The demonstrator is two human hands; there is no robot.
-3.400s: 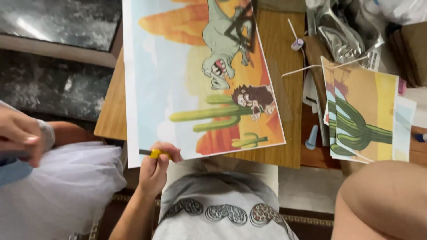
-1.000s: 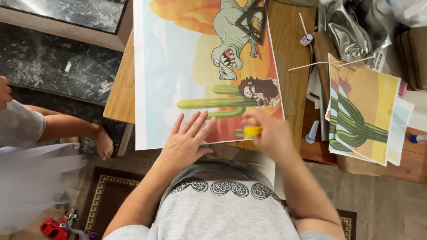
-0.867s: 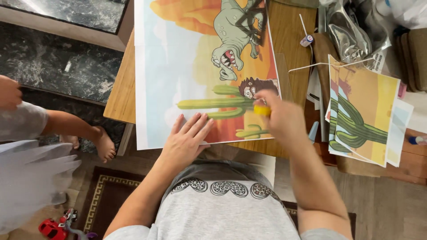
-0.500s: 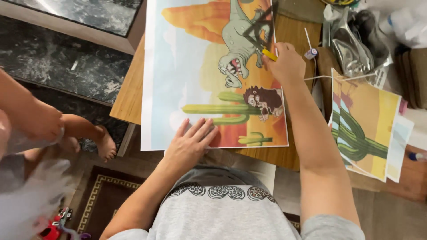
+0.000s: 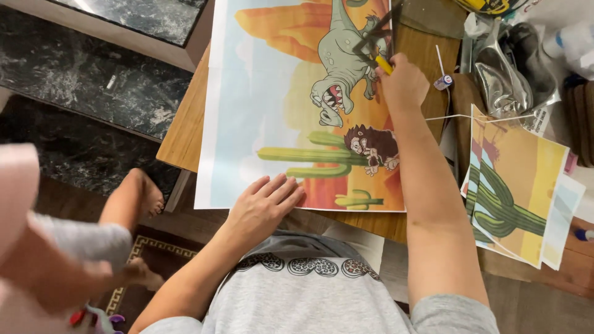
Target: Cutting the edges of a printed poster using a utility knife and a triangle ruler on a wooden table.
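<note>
The poster [image 5: 272, 111] runs off the top edge, so its upper part is unseen; the right hand [image 5: 403, 80] covers most of the yellow tool [image 5: 383, 64], whose kind cannot be told. The loose prints [image 5: 516, 192] overlap, hiding the lower sheets; the silver bag [image 5: 504, 68] and clutter beside it are cut by the frame. At lower left another person's leg [image 5: 68, 247] is blurred; the left hand [image 5: 263, 207] hides the poster's lower edge beneath it.

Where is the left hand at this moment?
In the head view, the left hand lies flat, fingers spread, on the bottom edge of the large cartoon poster, left of the small cactus and below the long green cactus.
</note>
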